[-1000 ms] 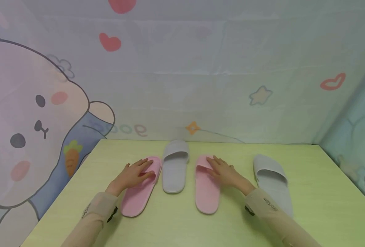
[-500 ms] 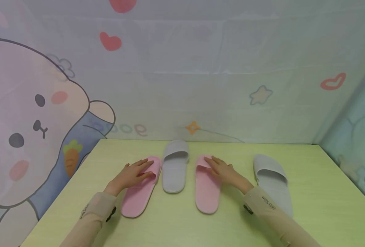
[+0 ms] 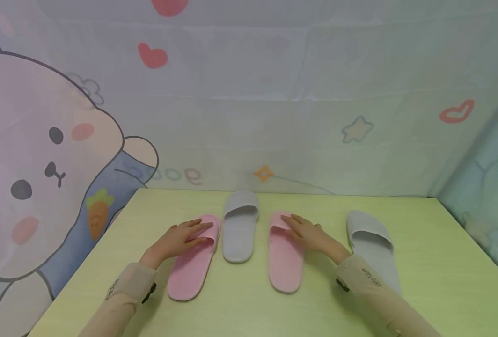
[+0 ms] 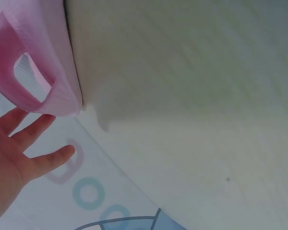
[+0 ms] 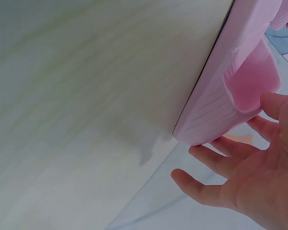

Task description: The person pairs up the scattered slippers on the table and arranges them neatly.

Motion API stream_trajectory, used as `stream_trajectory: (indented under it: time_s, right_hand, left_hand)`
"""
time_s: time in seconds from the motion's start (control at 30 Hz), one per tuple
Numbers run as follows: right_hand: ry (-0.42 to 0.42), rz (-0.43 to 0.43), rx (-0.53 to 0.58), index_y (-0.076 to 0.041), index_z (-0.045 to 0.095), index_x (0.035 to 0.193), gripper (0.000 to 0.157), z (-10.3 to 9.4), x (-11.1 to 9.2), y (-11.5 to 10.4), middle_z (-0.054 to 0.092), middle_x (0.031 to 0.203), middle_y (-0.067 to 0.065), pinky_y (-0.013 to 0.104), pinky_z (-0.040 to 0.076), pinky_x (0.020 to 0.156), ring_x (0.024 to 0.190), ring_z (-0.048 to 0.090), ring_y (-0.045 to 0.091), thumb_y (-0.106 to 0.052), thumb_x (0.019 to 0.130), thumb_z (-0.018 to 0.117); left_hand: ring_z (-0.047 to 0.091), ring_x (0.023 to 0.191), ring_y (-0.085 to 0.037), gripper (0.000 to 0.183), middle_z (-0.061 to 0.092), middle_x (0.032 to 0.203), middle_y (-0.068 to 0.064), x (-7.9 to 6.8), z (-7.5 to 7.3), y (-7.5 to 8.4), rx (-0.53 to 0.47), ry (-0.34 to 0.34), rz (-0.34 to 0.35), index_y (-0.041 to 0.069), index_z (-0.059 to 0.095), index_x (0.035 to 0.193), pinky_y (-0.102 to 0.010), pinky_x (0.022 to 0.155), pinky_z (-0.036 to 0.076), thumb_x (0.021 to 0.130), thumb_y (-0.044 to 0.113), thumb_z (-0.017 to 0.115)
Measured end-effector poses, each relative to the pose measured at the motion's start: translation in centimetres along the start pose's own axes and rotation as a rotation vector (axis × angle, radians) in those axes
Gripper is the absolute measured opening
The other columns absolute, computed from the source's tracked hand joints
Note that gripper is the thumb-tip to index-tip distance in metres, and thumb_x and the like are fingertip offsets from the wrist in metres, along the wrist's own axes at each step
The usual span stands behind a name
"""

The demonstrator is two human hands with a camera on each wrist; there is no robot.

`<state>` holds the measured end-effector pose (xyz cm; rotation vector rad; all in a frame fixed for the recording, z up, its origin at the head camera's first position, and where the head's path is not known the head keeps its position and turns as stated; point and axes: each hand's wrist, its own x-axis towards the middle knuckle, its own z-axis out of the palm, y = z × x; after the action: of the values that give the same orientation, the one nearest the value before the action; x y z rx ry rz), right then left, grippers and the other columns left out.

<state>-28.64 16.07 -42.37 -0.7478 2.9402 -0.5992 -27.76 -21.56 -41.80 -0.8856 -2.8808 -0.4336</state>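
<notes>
Fingers [image 5: 213, 162] spread on both hands; no pinch that I can see. Left hand [image 3: 177, 241] rests on slanted pink backless slipper [image 3: 190, 274], right hand [image 3: 312, 235] on straighter pink slipper [image 3: 285, 269]. Pale grey backless slipper [image 3: 238, 238] between them on light yellow-green table [image 3: 451, 262]; second grey slipper [image 3: 377, 255] partly behind beige sleeve [image 3: 379, 295]. Step seems to be just touching; moving pink pair likely needs firm hold or soft push.

Two pink slippers [image 3: 285, 271], two grey slippers [image 3: 238, 238] on pale table [image 3: 455, 262]

A pale printed backdrop [image 3: 249, 124] with red hearts [image 3: 153, 55] and a cartoon animal [image 3: 69, 164] rises behind the light yellow-green tabletop [image 3: 447, 276].
</notes>
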Motion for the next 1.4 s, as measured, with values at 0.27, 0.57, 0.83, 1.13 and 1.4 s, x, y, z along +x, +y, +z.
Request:
stream_trajectory:
  time_s: [0.27, 0.57, 0.83, 1.13, 1.4]
  right_hand:
    - [-0.012, 0.001, 0.009, -0.015, 0.032, 0.139, 0.045, -0.3, -0.5, 0.3, 0.032, 0.140, 0.023, 0.074, 0.021, 0.086, 0.127, 0.033, 0.042, -0.029, 0.096, 0.036]
    - [-0.026, -0.019, -0.033, -0.012, 0.032, 0.139, 0.044, -0.9, -1.6, 0.2, 0.033, 0.139, 0.024, 0.074, 0.024, 0.084, 0.124, 0.036, 0.043, -0.023, 0.097, 0.035]
    - [-0.039, -0.014, -0.041, -0.012, 0.033, 0.138, 0.044, -1.3, -2.3, 0.4, 0.035, 0.139, 0.022, 0.075, 0.023, 0.084, 0.124, 0.037, 0.041, -0.026, 0.097, 0.036]
    - [-0.061, -0.034, -0.061, -0.009, 0.034, 0.137, 0.043, -1.9, -2.8, 0.6, 0.038, 0.136, 0.022, 0.075, 0.024, 0.082, 0.121, 0.040, 0.042, -0.021, 0.096, 0.037]
    - [-0.075, -0.034, -0.048, -0.008, 0.035, 0.135, 0.040, -1.9, -3.2, 1.2, 0.039, 0.136, 0.021, 0.075, 0.025, 0.081, 0.119, 0.043, 0.042, -0.017, 0.096, 0.036]
  left_hand:
    - [0.051, 0.111, -0.035, 0.042, 0.052, 0.124, -0.018, -0.5, 0.1, 0.3, 0.033, 0.030, 0.018, 0.022, 0.051, 0.127, -0.055, 0.086, 0.037, 0.087, 0.035, 0.054]
    - [0.053, 0.098, -0.027, 0.039, 0.056, 0.112, -0.009, -1.0, 0.1, 0.6, 0.100, 0.061, 0.051, 0.024, 0.052, 0.126, -0.049, 0.083, 0.038, 0.087, 0.033, 0.054]
    - [0.052, 0.099, -0.025, 0.040, 0.056, 0.111, -0.007, -0.9, 0.0, 1.3, 0.111, 0.108, 0.076, 0.027, 0.051, 0.126, -0.049, 0.083, 0.037, 0.086, 0.034, 0.055]
    - [0.051, 0.095, -0.022, 0.040, 0.056, 0.105, -0.005, 0.4, -0.4, 3.3, 0.126, 0.130, 0.124, 0.028, 0.051, 0.125, -0.045, 0.081, 0.037, 0.086, 0.036, 0.055]
    - [0.050, 0.094, -0.021, 0.041, 0.056, 0.105, -0.004, 1.7, -0.5, 5.7, 0.126, 0.132, 0.177, 0.031, 0.050, 0.126, -0.040, 0.080, 0.036, 0.086, 0.037, 0.055]
